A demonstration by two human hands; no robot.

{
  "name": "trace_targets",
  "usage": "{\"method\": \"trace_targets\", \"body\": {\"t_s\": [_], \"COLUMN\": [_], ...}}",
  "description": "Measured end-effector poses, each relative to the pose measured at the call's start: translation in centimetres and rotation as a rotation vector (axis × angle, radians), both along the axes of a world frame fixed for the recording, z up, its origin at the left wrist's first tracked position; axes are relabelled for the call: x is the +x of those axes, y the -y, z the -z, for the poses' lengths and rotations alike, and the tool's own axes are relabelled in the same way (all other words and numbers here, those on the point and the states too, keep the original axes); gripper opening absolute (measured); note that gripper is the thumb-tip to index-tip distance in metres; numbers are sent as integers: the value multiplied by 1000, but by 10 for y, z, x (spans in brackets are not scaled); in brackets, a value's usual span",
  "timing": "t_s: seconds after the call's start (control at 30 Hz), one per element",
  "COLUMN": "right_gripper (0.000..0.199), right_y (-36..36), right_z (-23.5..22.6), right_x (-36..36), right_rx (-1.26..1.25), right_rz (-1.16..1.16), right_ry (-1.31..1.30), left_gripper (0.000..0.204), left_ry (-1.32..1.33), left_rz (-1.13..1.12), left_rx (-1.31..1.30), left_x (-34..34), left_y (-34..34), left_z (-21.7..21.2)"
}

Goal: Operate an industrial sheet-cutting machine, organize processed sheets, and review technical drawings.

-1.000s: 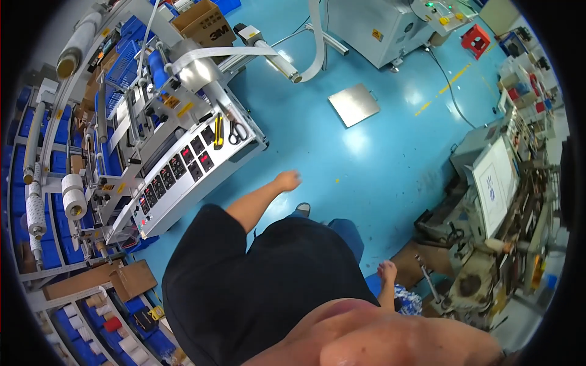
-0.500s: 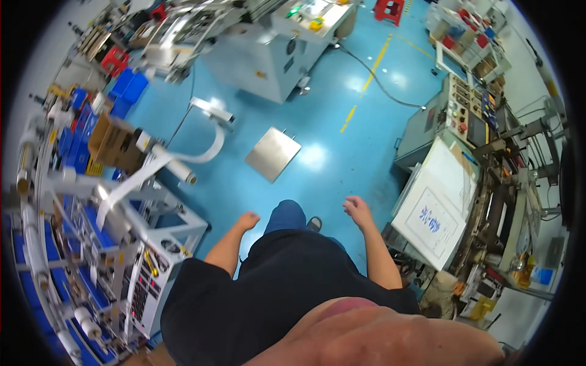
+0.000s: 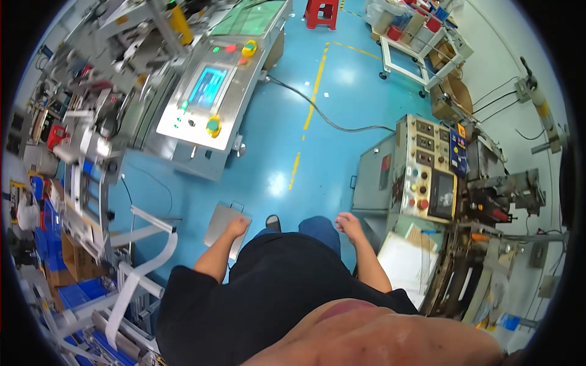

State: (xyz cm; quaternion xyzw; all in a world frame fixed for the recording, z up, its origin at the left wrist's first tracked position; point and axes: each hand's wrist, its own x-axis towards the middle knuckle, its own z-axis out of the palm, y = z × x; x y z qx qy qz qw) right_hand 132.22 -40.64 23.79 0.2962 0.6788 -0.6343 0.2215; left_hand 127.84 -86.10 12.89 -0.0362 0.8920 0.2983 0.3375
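Note:
My left hand (image 3: 237,226) hangs at my side, fingers curled in, with nothing showing in it. Below it on the floor, partly hidden by that hand and forearm, is a square metal plate (image 3: 217,223) with a small handle. On the other side, my right hand (image 3: 349,227) hangs with its fingers loosely bent and apart, holding nothing. It is nearest to a grey cabinet (image 3: 373,177) that carries a control panel (image 3: 421,174) with knobs and buttons. Neither hand touches anything that I can see.
Ahead on the left stands a machine with a lit touchscreen (image 3: 209,85) and yellow-ringed buttons. A black cable (image 3: 323,116) crosses the blue floor (image 3: 268,146) and its yellow line. Farther off are a red stool (image 3: 321,13) and a white wheeled frame (image 3: 403,64). White sheets (image 3: 406,262) lie at right.
I have moved forward: the metal plate, which lay ahead, is now beside my left hand. The touchscreen machine and control panel are closer. Both hands remain low at my sides.

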Motion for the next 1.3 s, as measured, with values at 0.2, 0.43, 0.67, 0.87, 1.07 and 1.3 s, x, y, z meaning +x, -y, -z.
{"method": "trace_targets", "body": {"t_s": [0.2,0.43,0.67,0.87,1.07,1.3], "right_gripper": [29,31,31,16,19,28], "right_y": [-75,-186,-280,-374,-446,-462], "right_z": [25,13,-11,54,95,136], "right_x": [-169,-411,-653,-731,-761,-996], "right_rx": [-31,-73,23,248,-305,371], "right_rz": [275,109,63,-258,140,-752], "right_ry": [-88,-156,-196,44,474,26], "left_gripper": [36,32,39,40,40,40], "left_ry": [-152,193,344,300,235,131], "left_rz": [-97,-126,-307,-308,-368,-418], "left_rx": [310,144,700,721,713,649], "left_x": [-270,-364,-392,-560,-713,-899], "left_y": [-139,-168,-189,-238,-288,-357], "left_z": [-24,-1,7,-17,-41,-45]}}
